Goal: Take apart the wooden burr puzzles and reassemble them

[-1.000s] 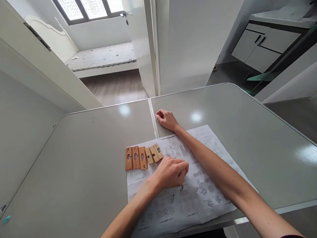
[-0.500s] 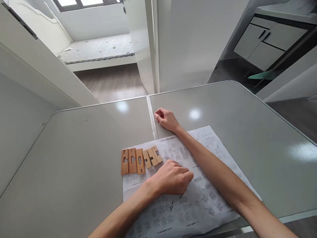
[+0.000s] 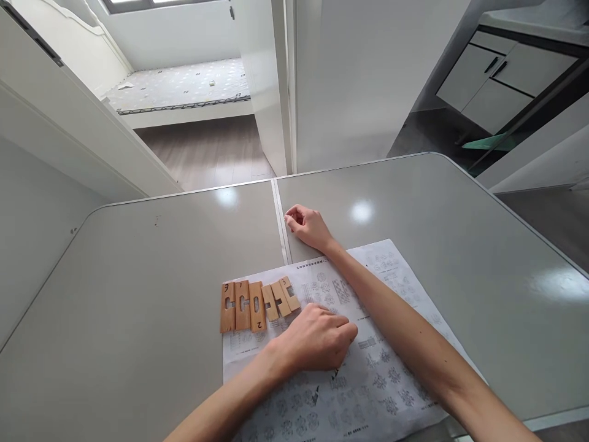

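My left hand [image 3: 319,337] rests as a loose fist on a large printed paper sheet [image 3: 331,408], just right of the wooden puzzle pieces [image 3: 243,307]. Its curled fingertips are turned under; nothing shows in them. Farther up, my right hand [image 3: 310,228] lies on the tabletop beyond the sheet's top edge, fingers curled in and nothing visible inside. Its forearm crosses the paper. Several notched pieces lie side by side at the sheet's upper left corner, three longer darker ones and shorter paler ones. Some carry handwritten numbers. Neither hand holds a piece.
The grey table [image 3: 115,307] has a pale seam [image 3: 280,212] running across it near the right hand. Small tears [image 3: 315,396] show in the paper. Past the table are an open door [image 3: 262,80], a bed [image 3: 184,86] and a white cabinet [image 3: 492,80].
The view has shifted slightly, so the sheet and pieces sit a little lower. Both hands keep nearly the same pose, and the pieces keep their arrangement.
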`<state>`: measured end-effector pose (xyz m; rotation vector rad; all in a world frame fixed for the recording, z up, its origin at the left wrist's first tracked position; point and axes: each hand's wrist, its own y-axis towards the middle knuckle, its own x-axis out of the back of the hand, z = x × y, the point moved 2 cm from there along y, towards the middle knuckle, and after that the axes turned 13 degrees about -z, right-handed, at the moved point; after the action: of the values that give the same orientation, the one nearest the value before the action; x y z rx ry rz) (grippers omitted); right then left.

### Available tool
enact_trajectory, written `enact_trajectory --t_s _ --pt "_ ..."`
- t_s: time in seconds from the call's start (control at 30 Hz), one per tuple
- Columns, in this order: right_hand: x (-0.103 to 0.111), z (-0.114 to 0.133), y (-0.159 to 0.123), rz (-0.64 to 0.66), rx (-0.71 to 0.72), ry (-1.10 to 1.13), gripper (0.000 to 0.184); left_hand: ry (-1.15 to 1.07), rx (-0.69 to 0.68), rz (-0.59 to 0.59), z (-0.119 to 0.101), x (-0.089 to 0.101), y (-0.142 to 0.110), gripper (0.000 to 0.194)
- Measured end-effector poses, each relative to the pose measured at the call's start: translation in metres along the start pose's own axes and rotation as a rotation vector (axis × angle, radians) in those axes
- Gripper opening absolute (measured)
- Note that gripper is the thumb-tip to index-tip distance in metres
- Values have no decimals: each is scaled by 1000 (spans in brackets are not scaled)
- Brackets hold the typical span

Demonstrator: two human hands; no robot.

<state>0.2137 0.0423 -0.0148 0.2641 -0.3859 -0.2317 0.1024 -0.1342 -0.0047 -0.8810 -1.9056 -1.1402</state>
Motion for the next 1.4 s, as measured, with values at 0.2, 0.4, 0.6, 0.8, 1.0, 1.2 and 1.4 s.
enact_trajectory --t_s 0.2,0.4,0.6,0.8,1.0,1.2,1.4 --pt "-3 -1 1 -12 4 -21 16 -11 7 -16 1 2 0 18" --pt "-4 0 0 -8 7 -28 16 -31 28 -1 2 4 1 20" --pt "-4 1 -1 -4 5 -28 17 -39 32 -13 2 3 1 18" --pt "-4 0 -1 -11 2 -37 17 -47 43 -9 2 3 0 19" --pt "-3 2 -2 -1 0 -44 18 -47 45 0 2 4 0 17" --pt "-3 4 -3 -5 -3 -49 19 -51 47 -6 2 4 -1 17" --pt "-3 4 -3 -6 -1 -44 18 -77 26 20 2 6 -1 16"
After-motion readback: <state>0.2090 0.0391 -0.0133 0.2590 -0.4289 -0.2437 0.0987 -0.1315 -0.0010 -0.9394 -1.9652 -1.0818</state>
